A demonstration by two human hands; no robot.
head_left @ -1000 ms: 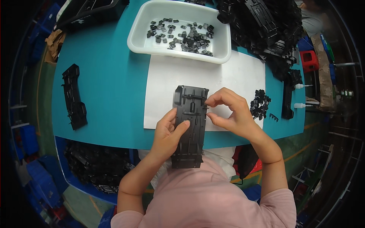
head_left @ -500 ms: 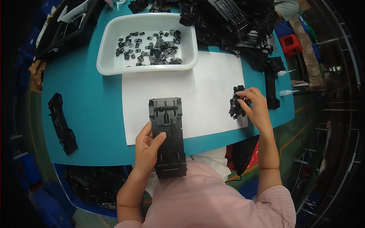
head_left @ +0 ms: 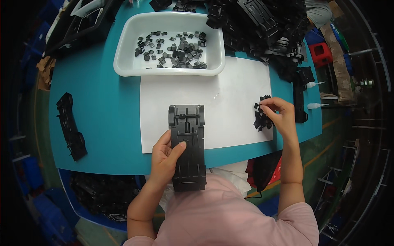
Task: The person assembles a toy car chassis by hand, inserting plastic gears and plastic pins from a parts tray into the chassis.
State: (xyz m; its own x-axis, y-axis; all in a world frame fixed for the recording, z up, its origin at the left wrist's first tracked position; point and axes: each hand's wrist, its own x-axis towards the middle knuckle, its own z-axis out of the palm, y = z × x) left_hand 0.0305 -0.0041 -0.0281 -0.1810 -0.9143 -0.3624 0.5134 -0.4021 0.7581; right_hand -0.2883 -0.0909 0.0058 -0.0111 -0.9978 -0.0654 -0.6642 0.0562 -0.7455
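Note:
My left hand (head_left: pixel 165 160) grips a long black plastic toy-vehicle chassis (head_left: pixel 191 162) by its left side, thumb lying across its face. The chassis is held over the front edge of the table, its moulded axle and shaft shapes turned up. At the right of the white sheet (head_left: pixel 234 86), my right hand (head_left: pixel 284 114) pinches a small black plastic piece (head_left: pixel 257 105) between thumb and fingertips. Just below those fingers lies a small heap of similar black pieces (head_left: pixel 260 122), partly covered by the hand.
A white tub (head_left: pixel 119 61) of small dark pieces stands beyond the sheet. Black chassis parts (head_left: pixel 258 24) are piled at the back right, near two white-tipped bottles (head_left: pixel 314 105). Another black part (head_left: pixel 72 127) lies at left. A blue bin (head_left: pixel 78 205) of black parts is below the table.
My right hand has drawn slightly back from the heap, with a small black piece now at its fingertips. The whole scene has shifted a little to the right; my left hand keeps the chassis.

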